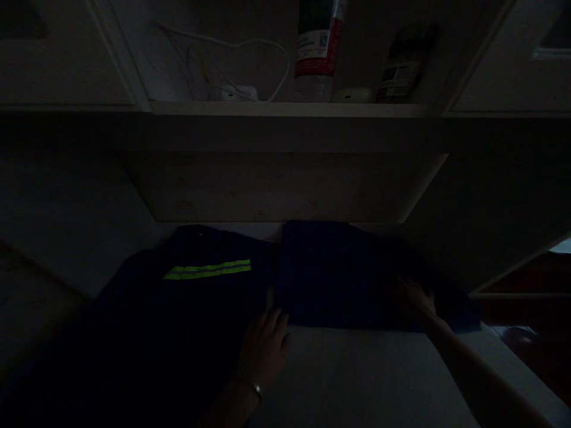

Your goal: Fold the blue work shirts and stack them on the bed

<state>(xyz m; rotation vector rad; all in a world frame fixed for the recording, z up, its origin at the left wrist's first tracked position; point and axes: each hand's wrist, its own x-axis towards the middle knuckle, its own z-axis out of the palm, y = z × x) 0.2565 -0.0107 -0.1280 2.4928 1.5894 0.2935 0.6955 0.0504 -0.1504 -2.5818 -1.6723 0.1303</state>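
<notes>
Two dark blue garments lie side by side on a pale surface in dim light. The left one, a work jacket (214, 249), carries a yellow-green reflective stripe (209, 271). To its right is a folded dark blue garment (330, 273); whether it is trousers I cannot make out. My left hand (265, 345) rests open near the gap between the two, fingers stretched forward and a band round the wrist. Lying flat on the right part of the folded garment, my right hand (413, 297) has its fingers extended; their tips fade into shadow.
Above the garments runs a white shelf (285, 109). A bottle with a red label (314, 53), a second dark container (399, 71), a pale cable (250, 43) and a small white device (236, 93) stand or lie on it. Panels close in both sides.
</notes>
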